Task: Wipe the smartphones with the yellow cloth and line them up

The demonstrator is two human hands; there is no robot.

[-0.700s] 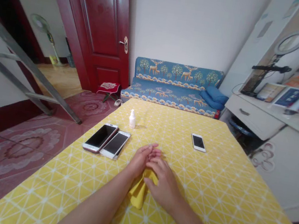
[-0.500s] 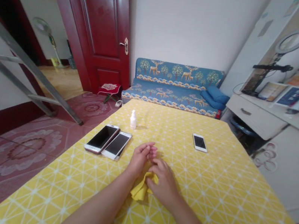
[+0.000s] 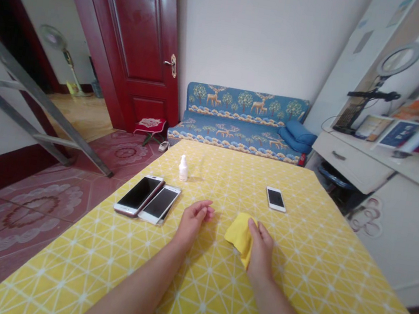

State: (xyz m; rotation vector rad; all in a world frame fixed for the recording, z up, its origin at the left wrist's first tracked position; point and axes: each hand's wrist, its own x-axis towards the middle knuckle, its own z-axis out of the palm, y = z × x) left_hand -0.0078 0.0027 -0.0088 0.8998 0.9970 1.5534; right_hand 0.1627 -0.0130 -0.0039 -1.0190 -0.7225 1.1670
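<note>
I hold a matt yellow cloth (image 3: pixel 239 232). The phone screens (image 3: pixel 160 202) look smooth and glossy, the white bottle (image 3: pixel 183 170) plastic. The red door (image 3: pixel 130 17) resembles shiny wood.

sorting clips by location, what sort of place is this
Probably a room in a home: a blue, deer-patterned cushioned sofa stands against the white wall, with a dark red panelled door and a yellow, white-lined cloth-covered table nearby.

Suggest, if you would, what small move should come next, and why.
Perhaps bring the left hand to the free left side of the yellow cloth to steady it: only the right hand grips the cloth, by its right side, and the left hand is apart from it.
</note>
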